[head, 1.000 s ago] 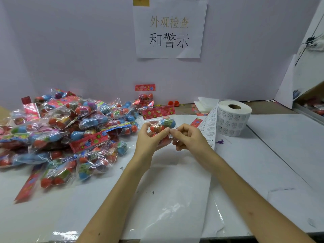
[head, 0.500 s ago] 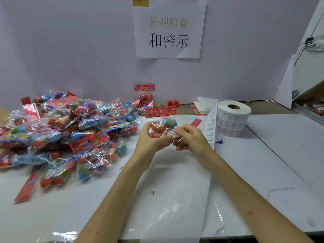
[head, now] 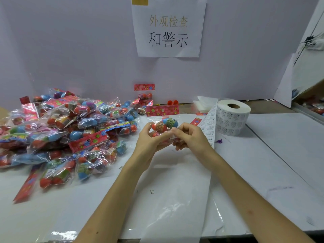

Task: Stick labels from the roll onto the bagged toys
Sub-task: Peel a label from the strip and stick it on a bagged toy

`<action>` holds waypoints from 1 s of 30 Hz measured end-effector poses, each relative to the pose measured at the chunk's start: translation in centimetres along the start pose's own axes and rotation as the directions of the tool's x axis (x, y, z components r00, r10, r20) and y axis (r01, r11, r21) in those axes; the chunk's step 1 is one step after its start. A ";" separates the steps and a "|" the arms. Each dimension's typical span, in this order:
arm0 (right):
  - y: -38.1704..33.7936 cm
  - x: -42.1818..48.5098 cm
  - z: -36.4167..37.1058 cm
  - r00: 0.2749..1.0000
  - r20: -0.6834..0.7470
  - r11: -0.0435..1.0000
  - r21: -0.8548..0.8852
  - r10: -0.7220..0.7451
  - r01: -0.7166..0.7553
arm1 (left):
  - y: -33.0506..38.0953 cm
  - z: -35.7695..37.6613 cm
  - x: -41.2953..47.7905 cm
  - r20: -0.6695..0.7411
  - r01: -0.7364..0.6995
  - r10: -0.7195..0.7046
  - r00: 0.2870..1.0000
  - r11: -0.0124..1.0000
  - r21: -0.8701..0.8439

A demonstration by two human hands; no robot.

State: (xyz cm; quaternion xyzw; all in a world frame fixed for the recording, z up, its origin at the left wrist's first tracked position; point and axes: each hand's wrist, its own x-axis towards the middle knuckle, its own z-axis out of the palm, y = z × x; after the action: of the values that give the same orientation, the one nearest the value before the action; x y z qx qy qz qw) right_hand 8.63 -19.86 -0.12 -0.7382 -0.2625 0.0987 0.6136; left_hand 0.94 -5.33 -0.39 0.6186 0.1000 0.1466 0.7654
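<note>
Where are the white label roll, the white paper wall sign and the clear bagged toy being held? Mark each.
White label roll [head: 231, 121]: head view, printed side.
White paper wall sign [head: 168, 30]: head view, sheet's middle.
Clear bagged toy [head: 159, 126]: head view, orange egg inside.

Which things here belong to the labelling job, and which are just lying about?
In the job: held toy bag, label roll, label strip, toy pile, left hand, right hand.
Lying about: wall sign, purple scrap, folded white sheets.

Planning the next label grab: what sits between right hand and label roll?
In the head view, the unrolled label strip runs between the right hand and the label roll; a small purple scrap lies beside it.
</note>
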 end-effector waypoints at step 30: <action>-0.2 -0.1 -0.1 0.999 0.030 0.993 0.119 0.017 -0.020 | 0.1 0.0 -0.1 -0.036 -0.053 0.052 0.998 0.999 -0.010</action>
State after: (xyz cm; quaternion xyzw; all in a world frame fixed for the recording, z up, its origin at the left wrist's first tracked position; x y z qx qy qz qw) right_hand 8.56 -20.02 0.04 -0.7009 -0.2581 0.1304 0.6520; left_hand 0.80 -5.35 -0.33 0.6139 0.0966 0.1783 0.7629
